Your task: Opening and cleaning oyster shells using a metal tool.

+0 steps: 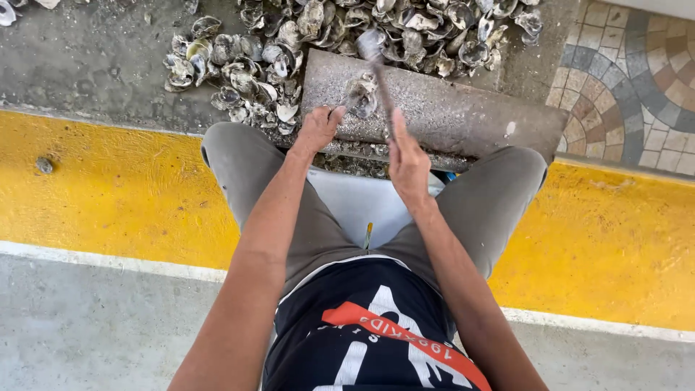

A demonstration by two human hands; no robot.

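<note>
Head view: hammer (381, 80) lengthwise, head away.

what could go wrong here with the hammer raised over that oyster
The left hand pins the oyster on the stone slab, fingers close under the raised hammer in the right hand; a stray blow could hit them. The rough shell may slip or throw sharp chips. The shell pile sits near the bare forearms.

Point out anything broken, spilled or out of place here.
Empty oyster shells lie strewn across the concrete beyond the stone slab, many cracked open. The right hand holds a hammer raised and blurred; the left hand steadies an oyster.
</note>
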